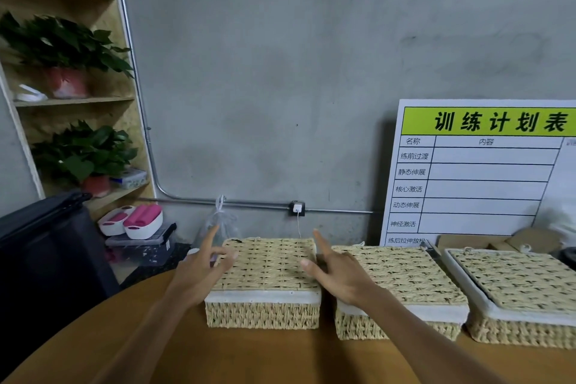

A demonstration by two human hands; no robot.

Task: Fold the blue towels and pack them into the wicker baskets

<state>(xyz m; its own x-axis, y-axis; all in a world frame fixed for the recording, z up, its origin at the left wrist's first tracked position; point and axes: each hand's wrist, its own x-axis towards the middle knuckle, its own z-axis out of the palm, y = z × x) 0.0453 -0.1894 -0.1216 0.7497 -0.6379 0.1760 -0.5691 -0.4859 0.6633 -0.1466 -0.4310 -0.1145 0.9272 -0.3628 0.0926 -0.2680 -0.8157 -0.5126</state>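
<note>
Three rectangular wicker baskets (402,277) — coarse straw weave, white cloth rims, flat woven lids — are sitting in a row on the round wooden tabletop (249,355), centre to lower right. Left hand (204,271) and right hand (338,274) are hovering either side of the leftmost basket (265,284), fingers spread, gripping nothing. White chart board (480,171) is leaning at right — potted plants (62,50) on shelves upper left.

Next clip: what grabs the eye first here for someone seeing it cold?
Three lidded wicker baskets sit in a row on the wooden table, and both open hands, left hand and right hand, reach for the leftmost basket. A white board with a green header leans against the wall at right. No blue towels are in view.
</note>
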